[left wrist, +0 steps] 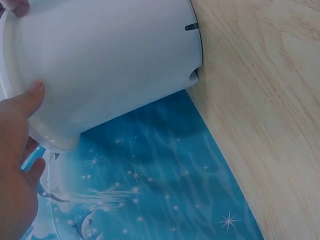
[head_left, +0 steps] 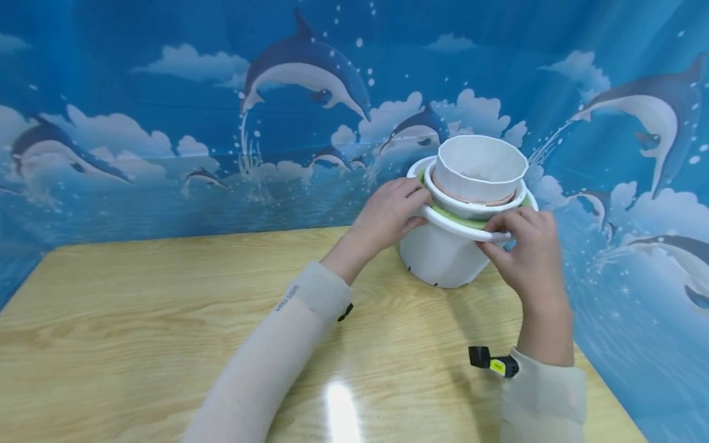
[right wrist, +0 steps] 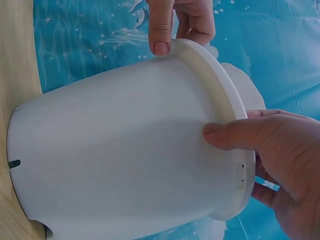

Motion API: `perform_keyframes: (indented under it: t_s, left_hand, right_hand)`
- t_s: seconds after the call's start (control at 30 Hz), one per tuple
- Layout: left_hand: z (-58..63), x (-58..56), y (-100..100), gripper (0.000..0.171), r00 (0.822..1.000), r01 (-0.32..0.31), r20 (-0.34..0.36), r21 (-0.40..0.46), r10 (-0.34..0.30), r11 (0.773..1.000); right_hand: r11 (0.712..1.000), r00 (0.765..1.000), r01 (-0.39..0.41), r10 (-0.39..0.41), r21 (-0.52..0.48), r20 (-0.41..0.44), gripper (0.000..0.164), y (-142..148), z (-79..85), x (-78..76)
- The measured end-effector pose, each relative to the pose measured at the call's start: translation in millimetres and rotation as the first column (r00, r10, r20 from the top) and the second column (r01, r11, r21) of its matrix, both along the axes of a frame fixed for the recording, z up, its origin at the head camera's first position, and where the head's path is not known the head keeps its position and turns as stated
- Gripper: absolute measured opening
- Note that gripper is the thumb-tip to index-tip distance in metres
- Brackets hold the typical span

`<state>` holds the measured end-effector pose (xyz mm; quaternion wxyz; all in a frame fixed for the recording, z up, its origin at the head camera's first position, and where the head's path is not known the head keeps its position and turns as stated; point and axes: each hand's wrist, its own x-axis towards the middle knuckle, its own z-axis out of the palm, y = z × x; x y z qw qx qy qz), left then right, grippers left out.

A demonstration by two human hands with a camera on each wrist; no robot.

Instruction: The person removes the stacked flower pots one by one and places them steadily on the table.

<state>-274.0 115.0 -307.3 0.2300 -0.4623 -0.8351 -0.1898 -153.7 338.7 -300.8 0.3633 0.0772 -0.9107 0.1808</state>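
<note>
A large white flower pot (head_left: 443,255) stands on the table at the back right, with smaller pots nested inside it. Between its rim and the inner pots shows a green rim (head_left: 456,218). Inside that sit a white rim, a pinkish rim (head_left: 482,201) and, topmost, a white faceted pot (head_left: 482,161). My left hand (head_left: 390,212) grips the large pot's rim at its left, thumb against the outer wall. At the front right, my right hand (head_left: 528,252) pinches the same rim, thumb outside (right wrist: 225,136) and fingers over the edge.
The wood-grain table (head_left: 166,326) reaches from the left to below the pots. A blue curtain (head_left: 183,123) printed with dolphins hangs behind it and along its right side. Small dark notches (right wrist: 15,163) mark the large pot's bottom edge.
</note>
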Motion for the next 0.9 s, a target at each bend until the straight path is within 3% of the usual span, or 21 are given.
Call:
perform_keyframes:
  t_s: [0.43,0.73,0.9]
  left_hand:
    - [-6.8,4.4,-24,0.027,0.998,0.068,-0.017,0.076,-0.067,0.995]
    - [-11.9,15.2,-46,0.027,0.994,0.11,-0.035,0.158,-0.106,0.981]
    - [-14.8,23.0,-60,0.026,0.995,0.097,-0.044,0.207,-0.09,0.974]
  right_hand:
    - [0.987,0.989,-0.145,0.146,0.063,-0.025,0.031,-8,-0.6,-3.2]
    - [0.973,0.975,-0.223,0.224,0.05,0.0,0.031,-20,0.8,-3.4]
    - [0.96,0.961,-0.278,0.278,0.043,0.004,0.03,-29,2.1,-4.6]
